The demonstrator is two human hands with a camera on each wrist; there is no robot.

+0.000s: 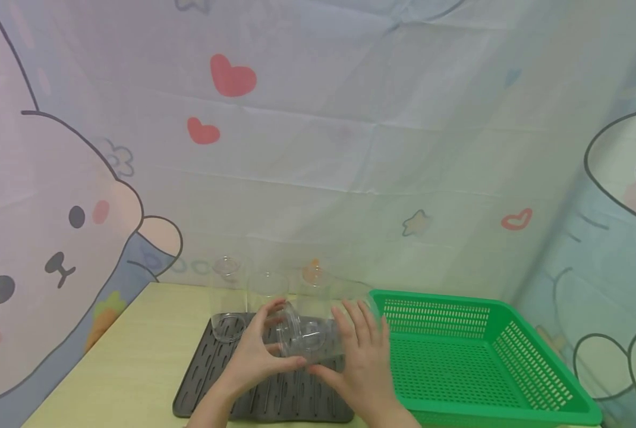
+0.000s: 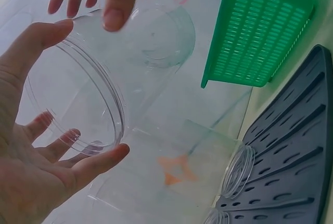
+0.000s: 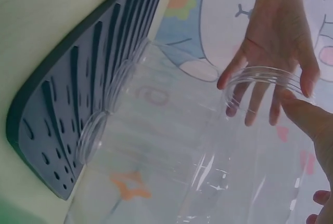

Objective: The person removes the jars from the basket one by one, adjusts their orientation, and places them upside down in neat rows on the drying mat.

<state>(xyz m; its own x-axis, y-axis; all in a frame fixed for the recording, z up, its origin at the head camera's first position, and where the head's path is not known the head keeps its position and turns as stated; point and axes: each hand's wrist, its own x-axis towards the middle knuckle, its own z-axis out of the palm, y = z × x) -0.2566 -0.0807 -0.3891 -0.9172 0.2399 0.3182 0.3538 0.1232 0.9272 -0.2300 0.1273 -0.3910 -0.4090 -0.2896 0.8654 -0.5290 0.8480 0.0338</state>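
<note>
A clear plastic jar (image 1: 311, 340) is held tilted on its side above the dark grey drying mat (image 1: 275, 398). Around its open, ridged rim (image 2: 117, 104) curl the fingers and thumb of my left hand (image 1: 255, 358). My right hand (image 1: 365, 361) grips the jar's body, thumb on the near side and fingers over the far side. Behind the hands, more clear jars stand on the mat: one at the left (image 1: 227, 297), one in the middle (image 1: 267, 288) and one at the right (image 1: 314, 279). In the right wrist view, ridged rims (image 3: 92, 138) rest against the mat.
To the right of the mat sits a green perforated plastic basket (image 1: 489, 411), close beside my right hand. The pale yellow table (image 1: 115, 362) extends to the left. A cartoon-printed cloth (image 1: 318, 154) hangs behind the table.
</note>
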